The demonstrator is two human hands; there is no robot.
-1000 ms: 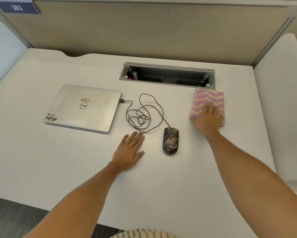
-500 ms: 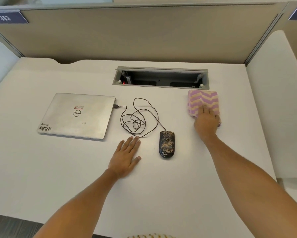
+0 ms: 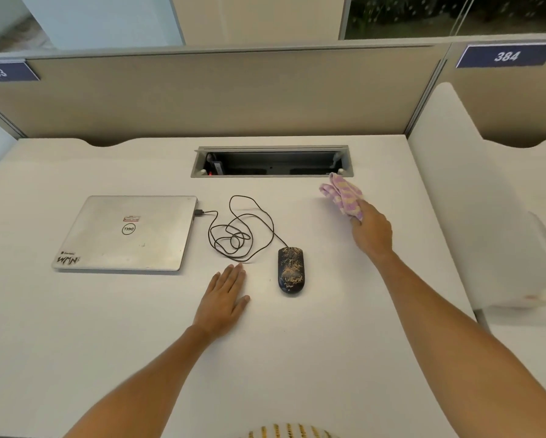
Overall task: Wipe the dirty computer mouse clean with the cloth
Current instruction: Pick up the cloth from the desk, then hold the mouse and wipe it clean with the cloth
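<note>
The right hand pinches the purple and yellow cloth in its fingers, off the surface. The left hand lies flat, fingers spread. The dirty computer mouse sits between both hands.

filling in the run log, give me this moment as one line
stage: cloth pickup | right hand: gripping cloth, bunched | left hand: flat on desk | mouse: dirty, untouched
</note>
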